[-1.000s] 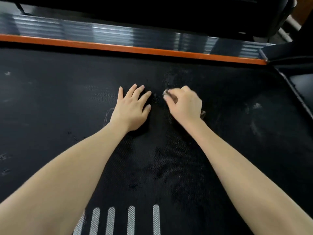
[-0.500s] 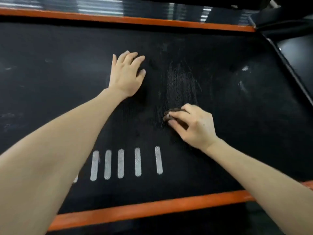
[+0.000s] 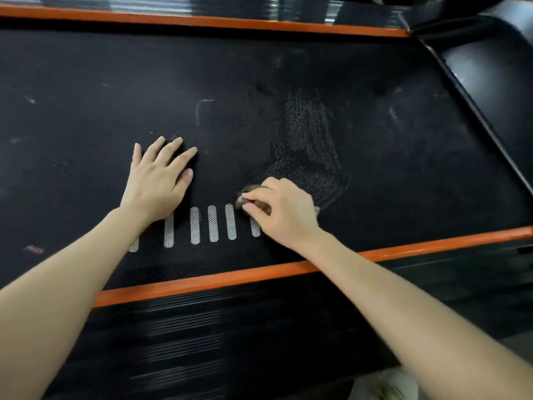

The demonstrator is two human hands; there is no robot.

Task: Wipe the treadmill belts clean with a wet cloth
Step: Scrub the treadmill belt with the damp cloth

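My right grip has drawn the wet cloth toward me across the treadmill belt. A second ago it worked near the far orange strip. It now sits at the end of the row of white stripes, close to the near orange strip. The fingers are curled over the cloth, pinching the dark wad and pressing it onto the belt. Most of the cloth is hidden beneath the palm.

My left grip has also come back toward me. It lies flat on the belt with fingers spread, holding nothing, just beyond the stripes and apart from the cloth.

Result of the stroke: a greyish streaked patch runs from mid-belt down to the right grip. I judge this to be one wiped lane, still damp. Smudges and pale marks remain to its left and right, so I judge most of the belt not yet done. The next stroke likely belongs in an adjoining lane.

Surface: a black textured belt, framed by the two orange strips. A ribbed black side rail lies nearest me. A glossy black housing closes the right end. A pale object at the bottom edge is too blurred to identify.
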